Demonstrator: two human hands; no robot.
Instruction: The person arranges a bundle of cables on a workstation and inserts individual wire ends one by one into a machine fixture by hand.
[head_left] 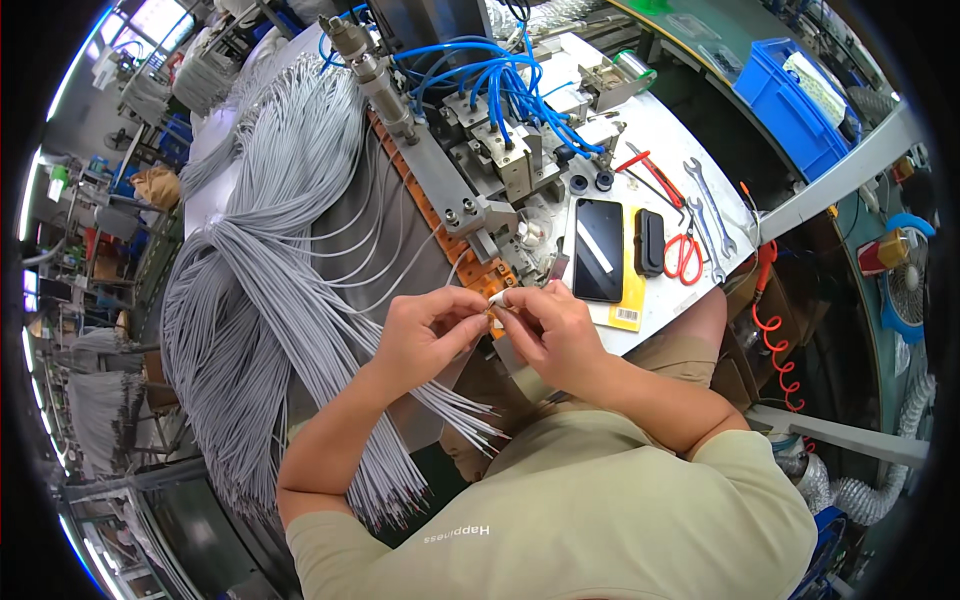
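My left hand (428, 337) and my right hand (553, 332) meet fingertip to fingertip at the near end of an orange fixture rail (488, 276). Both are pinched closed around something very small. A bit of white shows at the right fingertips, and I cannot tell whether it is a part or a finger covering. Several thin grey cables (372, 240) run from a big bundle (285, 275) on the left to the rail. The loose cable ends (400, 495) hang past the table edge, beneath my left forearm.
A machine with blue air tubes (500, 75) stands beyond the rail. On the white tabletop at right lie a black phone (598, 250), a black case (649, 243), red-handled scissors (684, 258) and wrenches (708, 205). A blue crate (790, 110) and a coiled red hose (772, 335) are farther right.
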